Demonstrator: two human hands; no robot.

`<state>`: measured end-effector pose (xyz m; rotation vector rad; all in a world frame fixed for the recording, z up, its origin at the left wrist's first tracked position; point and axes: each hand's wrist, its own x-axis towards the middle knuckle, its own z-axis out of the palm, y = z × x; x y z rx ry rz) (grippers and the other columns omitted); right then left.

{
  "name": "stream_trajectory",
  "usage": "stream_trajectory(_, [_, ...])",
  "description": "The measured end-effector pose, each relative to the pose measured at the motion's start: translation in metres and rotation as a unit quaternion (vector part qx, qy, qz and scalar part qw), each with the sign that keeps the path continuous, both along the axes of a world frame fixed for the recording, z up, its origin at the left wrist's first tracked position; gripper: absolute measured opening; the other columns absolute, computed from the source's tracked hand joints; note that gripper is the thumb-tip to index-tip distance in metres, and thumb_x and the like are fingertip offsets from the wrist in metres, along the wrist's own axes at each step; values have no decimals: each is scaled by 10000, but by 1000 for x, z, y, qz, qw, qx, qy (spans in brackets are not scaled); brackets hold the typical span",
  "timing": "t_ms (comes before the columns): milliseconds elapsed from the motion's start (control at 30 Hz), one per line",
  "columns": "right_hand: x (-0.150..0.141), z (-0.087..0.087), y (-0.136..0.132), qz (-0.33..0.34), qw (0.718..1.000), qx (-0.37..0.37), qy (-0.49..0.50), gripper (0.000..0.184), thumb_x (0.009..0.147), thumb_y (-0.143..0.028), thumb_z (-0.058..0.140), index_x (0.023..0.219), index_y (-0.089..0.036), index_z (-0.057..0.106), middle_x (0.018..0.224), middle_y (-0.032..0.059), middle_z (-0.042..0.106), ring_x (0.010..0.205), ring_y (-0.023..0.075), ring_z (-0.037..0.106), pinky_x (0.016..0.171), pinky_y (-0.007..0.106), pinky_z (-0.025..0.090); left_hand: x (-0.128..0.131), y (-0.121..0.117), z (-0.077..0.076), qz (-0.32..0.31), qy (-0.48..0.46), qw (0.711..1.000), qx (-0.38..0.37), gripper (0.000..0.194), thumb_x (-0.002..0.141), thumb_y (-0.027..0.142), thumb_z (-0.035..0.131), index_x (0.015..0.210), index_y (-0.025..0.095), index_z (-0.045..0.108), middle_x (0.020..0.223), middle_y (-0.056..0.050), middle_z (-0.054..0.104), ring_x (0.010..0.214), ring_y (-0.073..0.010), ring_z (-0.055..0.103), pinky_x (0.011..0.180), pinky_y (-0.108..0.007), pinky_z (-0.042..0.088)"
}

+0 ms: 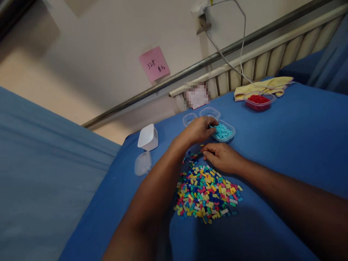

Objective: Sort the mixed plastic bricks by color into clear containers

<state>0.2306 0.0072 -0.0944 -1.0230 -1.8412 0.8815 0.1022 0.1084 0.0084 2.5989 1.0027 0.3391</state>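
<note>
Over the rim of a clear plastic tub [230, 139] is my left hand [201, 129], its fingers bent and thumb and forefinger close together; anything between them is too small to make out. Light-blue toy bricks [223, 131] lie in that tub. Nearer to me, my right hand [224, 157] rests low over the bed with curled fingers. A small yellow piece [202, 145] shows by its fingertips, but what the hand holds, if anything, is hidden. Below both hands spreads a pile of mixed-colour toy bricks [206, 192], its far edge partly behind my left forearm.
Two clear tubs [210, 111] stand behind my left hand. A tub of red pieces [258, 103] sits at the back right beside a yellow cloth [263, 87]. To the left are a white box [148, 137] and a clear lid [143, 164]. A cable [225, 59] hangs down the wall.
</note>
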Motion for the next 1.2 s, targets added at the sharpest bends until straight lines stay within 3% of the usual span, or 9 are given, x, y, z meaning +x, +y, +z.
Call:
stream_trajectory(133, [0,1,0,4,1000,0,5,183,985,-178,592,992,-240,764,872,-6,819,754,182,728,711,300,488,-23,12,7,55,-20,998,-4,245,946,178,632,1132,156,790,1030,-49,803,894,-174,726,813,-279,552])
stream_trajectory(233, [-1,2,-1,-3,1000,0,-9,181,980,-176,596,991,-237,766,861,-9,815,744,181,722,696,296,472,-54,17,10,128,72,989,5,236,932,182,632,1076,153,817,970,-53,810,853,-190,728,800,-286,551])
stream_trajectory(400, [-1,3,-2,-7,1000,-3,-11,183,990,-186,579,971,-231,756,872,-7,816,774,183,730,719,296,481,-89,14,-11,178,223,958,35,325,916,130,609,1152,159,831,1129,-110,820,1030,-265,753,953,-341,566])
stream_trajectory(600, [-1,2,-2,-6,1000,-13,-4,192,986,-185,579,1008,-244,760,881,-18,826,785,186,744,731,303,496,-102,18,-40,71,186,978,59,518,869,30,553,1310,185,775,1340,-96,759,1217,-230,710,1099,-313,529])
stream_trajectory(700, [0,3,-2,-5,1000,-16,-1,196,986,-181,573,998,-242,758,881,-12,827,784,187,746,733,307,502,-107,16,-41,107,196,973,54,463,873,71,581,1270,172,795,1275,-107,774,1150,-243,727,1067,-323,547])
stream_trajectory(867, [0,3,-2,-4,1000,-11,-4,190,980,-184,578,979,-244,758,885,-4,826,786,192,742,743,313,514,-118,1,-28,154,152,975,-44,403,880,189,651,1258,191,791,1159,-56,811,999,-216,750,918,-287,584])
stream_trajectory(1067, [1,3,-3,-5,1000,-26,-5,198,983,-199,584,1025,-248,771,906,7,840,823,212,768,750,330,531,-126,-17,-22,206,98,973,6,411,928,192,605,1305,186,769,1237,-84,799,1080,-239,739,1009,-346,561])
stream_trajectory(1200, [1,4,-3,0,999,-33,-5,199,987,-213,579,1018,-250,772,904,9,840,811,208,766,759,331,539,-120,-22,-27,179,95,979,-22,312,944,240,641,1209,201,800,1178,-64,806,1035,-220,739,950,-307,563])
